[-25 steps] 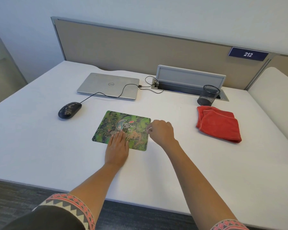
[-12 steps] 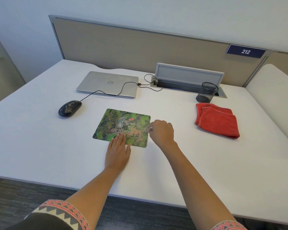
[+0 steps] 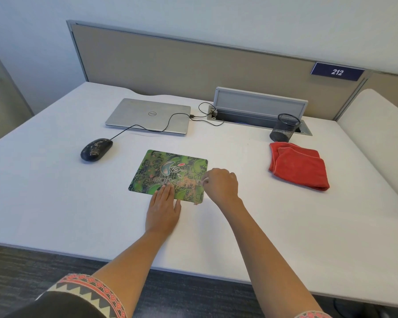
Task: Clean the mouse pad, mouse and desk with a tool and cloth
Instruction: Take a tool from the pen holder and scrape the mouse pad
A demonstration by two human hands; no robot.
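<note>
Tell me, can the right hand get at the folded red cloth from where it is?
Probably yes: only bare white desk lies between the right hand and the folded red cloth, though that hand seems to pinch something small.

Left hand [image 3: 163,210] flat, palm down, fingers [image 3: 164,191] straight and held together, pointing away toward the far edge of the desk; thumb spread out to the side. Fingertips over the near edge of the mouse pad, heel of the palm on the bare desk behind it. Left forearm bare, running back toward the near edge, patterned sleeve at the elbow.

Right hand [image 3: 221,184] curled into a loose fist, knuckles up, fingertips pinched on something small and pale, too small to identify. Sits at the pad's right edge. Right forearm bare, stretched diagonally from the near right.
</note>
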